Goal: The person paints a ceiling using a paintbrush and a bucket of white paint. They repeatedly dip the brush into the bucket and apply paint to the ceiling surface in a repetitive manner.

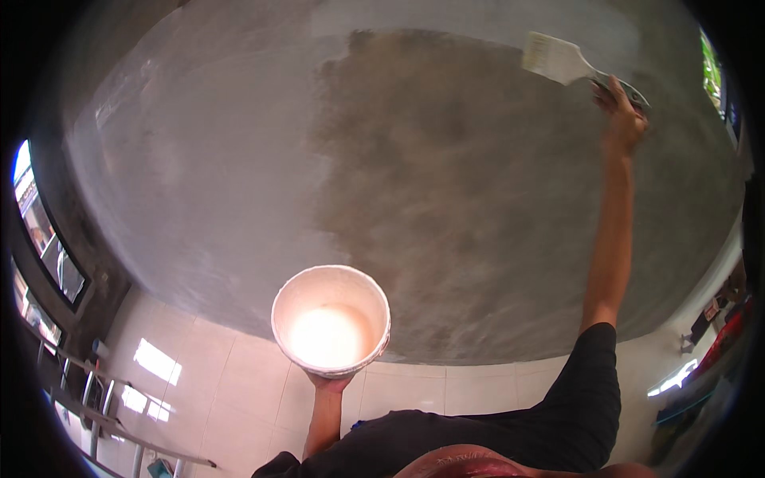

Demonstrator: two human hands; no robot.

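My right hand, at the end of an arm stretched up and to the right, is closed round the handle of a wide paintbrush. The pale bristles point left and lie at or close to the grey wall; I cannot tell whether they touch. A darker, wet-looking patch spreads over the wall left of and below the brush. Low in front of me, my left hand holds a white bucket from beneath, its fingers mostly hidden. Pale liquid shines brightly inside the bucket.
Light floor tiles run along the wall's foot. At the lower left stands a metal ladder or rack, with windows in a dark wall above it. Assorted items lie at the right edge, below a small opening showing greenery.
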